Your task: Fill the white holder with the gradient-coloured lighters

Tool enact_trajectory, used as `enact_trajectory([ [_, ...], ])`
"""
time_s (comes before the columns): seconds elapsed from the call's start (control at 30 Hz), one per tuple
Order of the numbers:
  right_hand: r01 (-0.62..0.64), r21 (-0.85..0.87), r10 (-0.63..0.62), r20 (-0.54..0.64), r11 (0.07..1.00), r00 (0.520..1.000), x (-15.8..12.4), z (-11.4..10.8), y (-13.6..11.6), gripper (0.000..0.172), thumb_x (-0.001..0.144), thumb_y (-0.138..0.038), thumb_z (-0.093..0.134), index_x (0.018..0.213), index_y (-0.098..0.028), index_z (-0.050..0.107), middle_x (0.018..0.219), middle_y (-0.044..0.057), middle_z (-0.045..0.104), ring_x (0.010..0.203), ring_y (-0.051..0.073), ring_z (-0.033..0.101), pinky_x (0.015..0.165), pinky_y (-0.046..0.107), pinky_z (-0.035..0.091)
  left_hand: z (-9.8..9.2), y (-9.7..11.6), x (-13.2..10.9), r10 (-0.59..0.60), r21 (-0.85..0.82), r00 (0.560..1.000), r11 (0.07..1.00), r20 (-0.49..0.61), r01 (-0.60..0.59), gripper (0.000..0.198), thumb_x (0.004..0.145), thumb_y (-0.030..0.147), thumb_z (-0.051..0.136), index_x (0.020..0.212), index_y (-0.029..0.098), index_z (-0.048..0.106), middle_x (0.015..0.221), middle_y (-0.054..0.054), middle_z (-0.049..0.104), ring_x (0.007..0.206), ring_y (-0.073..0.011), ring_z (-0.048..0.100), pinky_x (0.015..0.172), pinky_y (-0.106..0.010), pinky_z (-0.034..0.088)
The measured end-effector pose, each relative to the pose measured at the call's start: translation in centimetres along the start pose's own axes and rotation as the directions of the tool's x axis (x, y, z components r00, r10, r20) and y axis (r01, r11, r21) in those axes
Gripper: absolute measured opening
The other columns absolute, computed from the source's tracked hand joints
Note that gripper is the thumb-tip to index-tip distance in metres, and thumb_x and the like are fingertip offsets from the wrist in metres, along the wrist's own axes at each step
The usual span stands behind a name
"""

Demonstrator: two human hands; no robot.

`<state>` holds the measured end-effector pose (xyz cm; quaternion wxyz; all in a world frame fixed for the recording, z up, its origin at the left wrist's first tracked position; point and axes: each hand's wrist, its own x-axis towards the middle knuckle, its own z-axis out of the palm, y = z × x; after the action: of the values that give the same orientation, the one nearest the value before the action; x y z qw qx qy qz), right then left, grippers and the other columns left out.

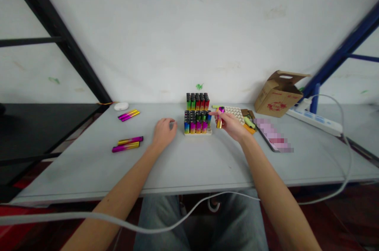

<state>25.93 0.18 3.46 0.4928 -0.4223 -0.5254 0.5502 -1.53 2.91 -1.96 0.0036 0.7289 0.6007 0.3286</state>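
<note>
My right hand (232, 124) pinches a pink-and-gold lighter (220, 118) upright, just right of a white tray (197, 132) packed with several rainbow-coloured lighters (196, 121). A second full batch of lighters (197, 101) stands behind it near the wall. My left hand (164, 132) rests on the grey table left of the tray, fingers curled in, with a small dark thing at the fingertips that I cannot make out. An empty white grid tray (234, 113) lies behind my right hand.
Two pairs of pink-and-gold bars (127, 144) (129, 115) lie at the left, by a white oval object (121, 106). An open cardboard box (278, 93), a white power strip (315, 119), a blurred flat item (274, 135) and green and orange pieces (249, 124) sit right. A grey cable (177, 219) crosses the front.
</note>
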Motion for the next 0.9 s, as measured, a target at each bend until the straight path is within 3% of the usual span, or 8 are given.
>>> enact_trajectory([
  [0.13,0.025,-0.137,-0.014,0.083,0.990,0.996,-0.2,-0.2,0.1,0.040,0.065,-0.051,0.075,0.085,-0.016,0.074,0.079,0.003,0.068,0.070,0.014,0.057,0.072,0.030,0.048,0.1,-0.1,0.0,0.004,0.000,1.000,1.000,-0.004,-0.004,0.030,0.088,0.031,0.046,0.097,0.013,0.068,0.100,-0.014,0.069,0.099,-0.0286,0.060,0.094,-0.043,0.045],
  [0.3,0.131,-0.287,-0.078,0.188,0.949,0.979,-0.5,-0.4,-0.1,0.033,0.071,-0.046,0.073,0.079,-0.014,0.073,0.073,0.003,0.069,0.068,0.015,0.058,0.069,0.031,0.047,0.1,-0.1,0.0,0.007,0.011,1.000,1.000,-0.007,-0.007,0.029,0.088,0.031,0.046,0.097,0.015,0.067,0.100,-0.013,0.069,0.099,-0.0275,0.060,0.095,-0.042,0.045],
  [0.7,0.260,-0.519,-0.160,0.231,0.814,0.960,0.3,-1.1,1.4,0.033,0.074,-0.044,0.068,0.083,-0.013,0.075,0.070,0.003,0.068,0.071,0.019,0.061,0.065,0.031,0.049,-0.1,0.2,0.0,-0.008,0.034,0.999,0.999,0.034,0.007,0.031,0.088,0.031,0.045,0.100,0.014,0.068,0.102,-0.013,0.068,0.101,-0.0274,0.060,0.097,-0.041,0.044],
  [0.83,0.291,-0.612,-0.147,0.276,0.735,0.950,0.2,-1.1,1.3,0.031,0.075,-0.039,0.068,0.091,-0.014,0.075,0.082,0.005,0.072,0.074,0.019,0.062,0.065,0.030,0.050,0.0,0.2,0.0,-0.012,0.022,0.999,1.000,0.033,0.011,0.031,0.088,0.032,0.045,0.099,0.014,0.068,0.102,-0.013,0.068,0.101,-0.0272,0.060,0.097,-0.041,0.044],
  [0.9,0.298,-0.643,-0.184,0.240,0.706,0.953,0.0,-1.0,1.1,0.034,0.073,-0.037,0.070,0.097,-0.014,0.073,0.091,0.007,0.072,0.076,0.019,0.063,0.064,0.029,0.050,0.0,0.1,0.0,-0.010,0.010,1.000,1.000,0.020,0.010,0.029,0.087,0.031,0.046,0.098,0.015,0.068,0.101,-0.012,0.068,0.101,-0.0270,0.060,0.097,-0.042,0.044],
])
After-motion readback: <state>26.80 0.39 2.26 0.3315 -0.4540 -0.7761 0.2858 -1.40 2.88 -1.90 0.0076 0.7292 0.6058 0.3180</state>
